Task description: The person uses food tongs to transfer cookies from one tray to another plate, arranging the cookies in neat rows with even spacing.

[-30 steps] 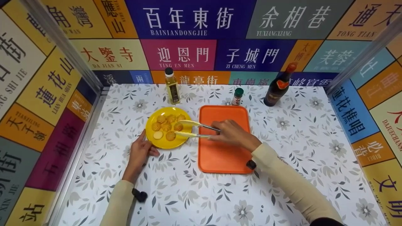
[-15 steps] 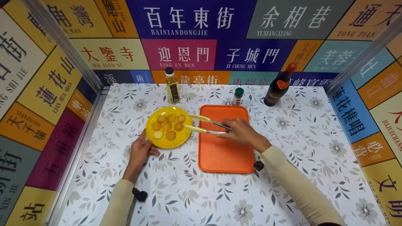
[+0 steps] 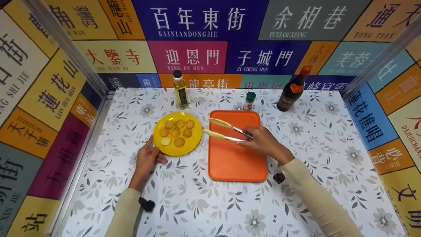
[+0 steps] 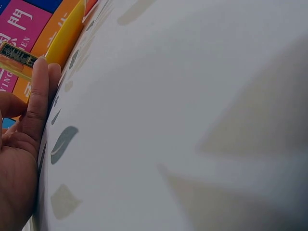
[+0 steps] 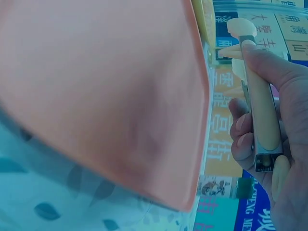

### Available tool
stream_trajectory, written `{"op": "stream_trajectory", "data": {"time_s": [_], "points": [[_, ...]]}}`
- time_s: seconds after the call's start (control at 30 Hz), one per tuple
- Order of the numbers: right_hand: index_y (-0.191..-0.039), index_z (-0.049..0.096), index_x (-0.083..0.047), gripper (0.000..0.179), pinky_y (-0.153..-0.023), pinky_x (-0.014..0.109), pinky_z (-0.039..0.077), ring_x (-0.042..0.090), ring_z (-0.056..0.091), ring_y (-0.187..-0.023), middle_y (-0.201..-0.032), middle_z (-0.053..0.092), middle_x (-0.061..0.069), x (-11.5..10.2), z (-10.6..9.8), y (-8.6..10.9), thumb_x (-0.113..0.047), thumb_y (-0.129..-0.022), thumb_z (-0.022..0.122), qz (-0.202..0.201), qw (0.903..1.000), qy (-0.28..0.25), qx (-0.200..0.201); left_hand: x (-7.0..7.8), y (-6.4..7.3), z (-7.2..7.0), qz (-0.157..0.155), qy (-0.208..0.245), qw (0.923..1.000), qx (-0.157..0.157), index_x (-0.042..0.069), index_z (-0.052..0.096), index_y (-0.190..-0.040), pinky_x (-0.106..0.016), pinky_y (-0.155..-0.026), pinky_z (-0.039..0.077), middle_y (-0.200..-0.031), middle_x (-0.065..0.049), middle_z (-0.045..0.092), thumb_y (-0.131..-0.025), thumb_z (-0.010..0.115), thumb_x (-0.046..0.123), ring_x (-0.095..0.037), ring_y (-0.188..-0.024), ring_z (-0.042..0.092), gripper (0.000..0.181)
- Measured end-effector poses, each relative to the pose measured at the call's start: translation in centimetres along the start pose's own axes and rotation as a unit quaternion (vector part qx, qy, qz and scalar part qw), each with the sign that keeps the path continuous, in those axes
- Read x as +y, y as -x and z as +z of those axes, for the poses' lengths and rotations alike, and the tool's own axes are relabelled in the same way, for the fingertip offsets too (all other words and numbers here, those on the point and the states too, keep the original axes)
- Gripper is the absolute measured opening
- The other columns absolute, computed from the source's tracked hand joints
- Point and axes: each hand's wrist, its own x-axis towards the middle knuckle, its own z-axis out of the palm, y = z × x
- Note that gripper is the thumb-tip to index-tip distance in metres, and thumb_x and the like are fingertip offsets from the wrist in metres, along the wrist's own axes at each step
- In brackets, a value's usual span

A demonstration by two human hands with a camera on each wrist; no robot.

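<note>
My right hand (image 3: 261, 141) grips a pair of metal tongs (image 3: 227, 128) with cream tips, held over the orange tray (image 3: 236, 164). The tongs' arms are spread, with nothing between the tips. In the right wrist view, my thumb and fingers wrap around the tongs' handle (image 5: 262, 106). My left hand (image 3: 148, 158) lies on the table at the lower left of the yellow plate (image 3: 190, 146), its fingertips at the rim. Fairly straight fingers (image 4: 41, 91) show in the left wrist view. Several small baked cookies (image 3: 175, 132) sit on the plate, the nearest two flatter and rounder.
Behind the plate stands an oil bottle (image 3: 181, 93) with a black cap. A small green-capped shaker (image 3: 249, 101) is just behind the tray, and a dark red-topped bottle (image 3: 290, 93) stands at the back right. Sign-printed panels (image 3: 194, 57) enclose the flower-patterned table (image 3: 197, 207).
My right hand has drawn the tongs rightward, from above the plate to above the tray. The cookies and my left hand have stayed in place.
</note>
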Motion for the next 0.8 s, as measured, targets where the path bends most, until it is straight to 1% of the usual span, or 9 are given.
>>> {"op": "stream_trajectory", "data": {"time_s": [0.23,0.33,0.5,0.63,0.8], "points": [[-0.101,0.073,-0.007,0.033,-0.055,0.028,0.042,0.013,0.051,-0.062,-0.072,0.06,-0.003,0.8,-0.4,1.2,-0.031,-0.092,0.093,-0.009,0.9994,-0.004,0.032,0.0,0.1,0.1,0.031,-0.006,0.9995,-0.005,0.006,0.024,-0.175,-0.041,-0.063,0.07,-0.079,-0.029,0.072,-0.113,0.048,-0.002,-0.026,-0.061,0.076,0.067],[-0.103,0.072,-0.008,0.034,-0.055,0.027,0.044,0.013,0.052,-0.062,-0.072,0.06,-0.003,1.1,-0.5,1.6,-0.031,-0.091,0.094,-0.005,0.9993,-0.009,0.035,0.0,0.1,0.2,0.032,-0.007,0.9995,-0.004,0.005,0.024,-0.175,-0.04,-0.062,0.069,-0.078,-0.028,0.072,-0.113,0.049,-0.002,-0.026,-0.06,0.076,0.067],[-0.11,0.075,-0.005,0.039,-0.056,0.027,0.046,0.014,0.055,-0.063,-0.075,0.064,0.0,1.5,-0.7,2.5,-0.033,-0.091,0.094,0.008,0.9992,-0.011,0.037,0.0,0.2,0.1,0.025,-0.007,0.9996,-0.003,0.007,0.025,-0.175,-0.04,-0.063,0.069,-0.079,-0.029,0.072,-0.113,0.049,-0.001,-0.026,-0.061,0.076,0.067],[-0.114,0.075,-0.002,0.048,-0.055,0.028,0.046,0.015,0.056,-0.064,-0.076,0.064,-0.001,1.7,-0.9,3.1,-0.038,-0.09,0.094,0.029,0.9987,-0.013,0.04,0.0,0.1,0.1,0.018,-0.006,0.9998,-0.003,0.008,0.025,-0.175,-0.04,-0.064,0.07,-0.081,-0.03,0.072,-0.113,0.05,0.001,-0.026,-0.062,0.076,0.067],[-0.117,0.073,-0.001,0.058,-0.057,0.03,0.044,0.018,0.055,-0.067,-0.078,0.066,0.006,1.9,-1.2,3.9,-0.045,-0.087,0.096,0.06,0.9969,-0.011,0.05,-0.1,0.0,0.1,0.013,-0.004,0.9999,-0.001,0.008,0.026,-0.175,-0.039,-0.064,0.07,-0.081,-0.03,0.072,-0.113,0.05,0.001,-0.025,-0.062,0.076,0.066]]}}
